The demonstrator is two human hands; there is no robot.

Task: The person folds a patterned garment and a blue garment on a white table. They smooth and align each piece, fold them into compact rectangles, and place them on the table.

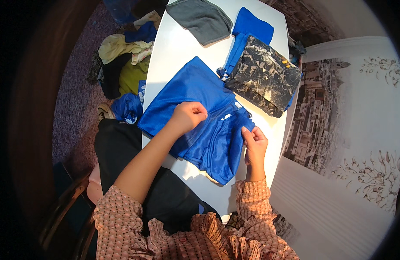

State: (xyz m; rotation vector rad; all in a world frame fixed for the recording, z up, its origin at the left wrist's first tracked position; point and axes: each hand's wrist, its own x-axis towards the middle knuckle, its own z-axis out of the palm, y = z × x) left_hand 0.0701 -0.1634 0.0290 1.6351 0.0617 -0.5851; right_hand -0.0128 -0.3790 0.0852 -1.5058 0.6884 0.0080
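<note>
A blue mesh-like garment [200, 84] with white marks lies on the white table [167, 42] before me, smooth at its far left part and bunched in folds at the right. My right hand [256, 139] pinches the garment's right edge between thumb and fingers. Over the garment's middle is my left hand [189, 117], its fingers curled; whether it grips any cloth cannot be told. Just beyond, at the right, a folded black-and-grey patterned garment [265, 74] rests on blue cloth [253, 24].
A dark grey folded cloth [203, 19] lies at the table's far end. Left of the table, a heap of mixed clothes [125, 65] sits above a purple-grey carpet [76, 97]. A wall with printed pictures [320, 107] runs close along the table's right side.
</note>
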